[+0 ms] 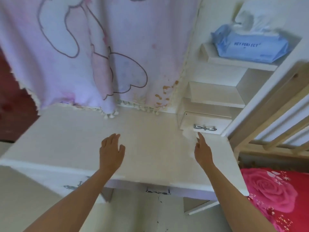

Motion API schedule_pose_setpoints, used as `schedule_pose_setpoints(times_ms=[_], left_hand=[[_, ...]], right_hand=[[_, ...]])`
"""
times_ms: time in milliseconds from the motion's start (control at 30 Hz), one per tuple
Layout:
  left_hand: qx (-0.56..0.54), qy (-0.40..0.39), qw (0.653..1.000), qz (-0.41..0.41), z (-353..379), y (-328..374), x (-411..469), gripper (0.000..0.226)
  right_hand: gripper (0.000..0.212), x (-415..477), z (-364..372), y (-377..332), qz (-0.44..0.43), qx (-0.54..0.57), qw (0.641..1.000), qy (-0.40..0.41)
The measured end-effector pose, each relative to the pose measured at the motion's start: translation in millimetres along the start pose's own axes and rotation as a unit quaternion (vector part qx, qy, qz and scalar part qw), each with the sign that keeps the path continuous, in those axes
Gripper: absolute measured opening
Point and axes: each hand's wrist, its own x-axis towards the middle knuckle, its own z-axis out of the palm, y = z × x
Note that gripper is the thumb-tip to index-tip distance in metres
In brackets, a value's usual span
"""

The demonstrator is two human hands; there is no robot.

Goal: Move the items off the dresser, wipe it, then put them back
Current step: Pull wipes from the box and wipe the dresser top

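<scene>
Both hands have their fingers stretched out: my left hand (111,151) hangs bare over the dresser (66,139) top, my right hand (203,151) presses straight fingers on a white wipe (188,136). That wipe lies on the dresser's right side, just before the small drawer (189,121).

Left hand (111,150) and right hand (202,150) reach forward, fingers extended.

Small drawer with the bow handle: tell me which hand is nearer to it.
Right. The right hand reaches to just below the small drawer, fingertips almost at its front. The left hand is over the middle of the dresser top, well to its left.
</scene>
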Motion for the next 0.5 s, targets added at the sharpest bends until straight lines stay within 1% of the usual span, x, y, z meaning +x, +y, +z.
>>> schedule_pose_setpoints(times_ms=[100,233,333,400,433,500], left_hand=[[-0.009,0.063,0.996,-0.067,-42.6,-39.8,-7.0,0.043],[-0.006,0.15,0.974,-0.172,-104.3,-108.1,-48.9,0.042],[0.0,0.223,0.938,-0.267,-155.8,-159.4,-108.3,0.04],[0.012,0.267,0.908,-0.324,-185.5,-188.9,-155.3,0.042],[0.017,0.293,0.886,-0.359,-204.6,-205.3,-192.2,0.043],[0.023,0.313,0.868,-0.385,-222.7,-222.1,-228.1,0.043]], right_hand=[[0.042,-2.3,37.0,-67.4,-0.122,0.008,0.99,-0.071],[0.035,-30.1,97.8,-153.5,-0.25,0.033,0.951,-0.178],[0.024,-75.7,146.2,-216.5,-0.314,0.038,0.912,-0.263],[0.023,-120.5,169.8,-257.1,-0.357,0.029,0.878,-0.317],[0.024,-155.8,185.1,-279.9,-0.392,0.026,0.852,-0.345],[0.02,-194.0,200.5,-302.5,-0.409,0.034,0.832,-0.373]])
